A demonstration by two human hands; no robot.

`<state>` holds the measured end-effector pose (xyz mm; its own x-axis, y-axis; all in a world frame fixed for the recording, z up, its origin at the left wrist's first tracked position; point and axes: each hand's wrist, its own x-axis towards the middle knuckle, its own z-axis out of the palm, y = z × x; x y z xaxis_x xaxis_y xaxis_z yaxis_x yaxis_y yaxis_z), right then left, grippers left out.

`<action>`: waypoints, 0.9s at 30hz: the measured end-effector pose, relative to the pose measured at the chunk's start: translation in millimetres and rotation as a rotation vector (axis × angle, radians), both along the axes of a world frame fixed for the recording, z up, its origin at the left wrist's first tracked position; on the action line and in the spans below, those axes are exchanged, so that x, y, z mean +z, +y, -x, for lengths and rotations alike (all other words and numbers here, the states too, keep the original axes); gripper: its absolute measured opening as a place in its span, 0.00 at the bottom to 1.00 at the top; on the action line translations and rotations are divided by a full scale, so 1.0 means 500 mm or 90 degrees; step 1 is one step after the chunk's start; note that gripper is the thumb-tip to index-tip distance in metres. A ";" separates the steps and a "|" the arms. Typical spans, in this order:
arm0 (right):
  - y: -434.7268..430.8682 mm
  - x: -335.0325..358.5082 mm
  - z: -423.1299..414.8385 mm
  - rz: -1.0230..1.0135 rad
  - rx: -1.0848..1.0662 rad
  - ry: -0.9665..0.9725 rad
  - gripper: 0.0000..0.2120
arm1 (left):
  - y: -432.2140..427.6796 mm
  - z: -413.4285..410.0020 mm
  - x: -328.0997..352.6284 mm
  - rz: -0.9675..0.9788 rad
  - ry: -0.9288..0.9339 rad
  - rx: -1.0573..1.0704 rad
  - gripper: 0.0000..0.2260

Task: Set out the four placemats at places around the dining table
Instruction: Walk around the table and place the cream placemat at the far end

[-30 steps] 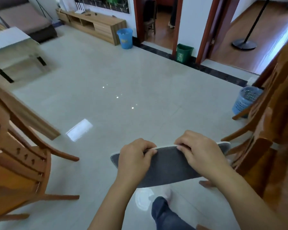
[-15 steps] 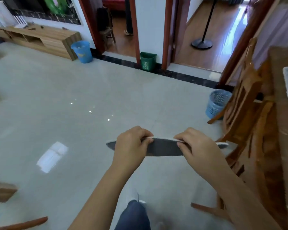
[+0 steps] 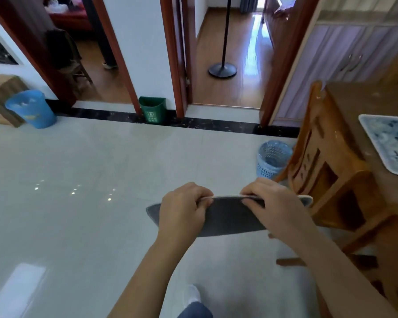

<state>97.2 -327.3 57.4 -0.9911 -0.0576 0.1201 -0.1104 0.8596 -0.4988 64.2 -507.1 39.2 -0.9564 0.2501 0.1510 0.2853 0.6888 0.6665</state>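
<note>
left hand (image 3: 182, 210) and right hand (image 3: 276, 210) pinch the grey placemats (image 3: 228, 216) by the top edge. they look light, slightly floppy (probably fabric); best gripped near both ends.

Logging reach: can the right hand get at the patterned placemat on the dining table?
Probably not yet: the right hand and left hand both pinch the grey-backed placemat, and a wooden chair stands before the patterned placemat.

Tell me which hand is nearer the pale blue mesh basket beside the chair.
Right. The right hand grips the placemats almost directly below the basket in the picture. The left hand grips the same edge farther to the left, away from it.
</note>
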 end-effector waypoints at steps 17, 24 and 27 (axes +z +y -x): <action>0.338 0.019 0.617 0.025 -0.202 0.078 0.04 | 0.379 0.720 0.040 -0.003 0.083 -0.198 0.03; 0.496 0.041 0.863 0.051 -0.228 0.079 0.04 | 0.545 0.992 0.068 -0.001 0.109 -0.240 0.04; 0.533 0.031 0.955 0.066 -0.246 0.066 0.04 | 0.589 1.096 0.054 -0.014 0.085 -0.254 0.05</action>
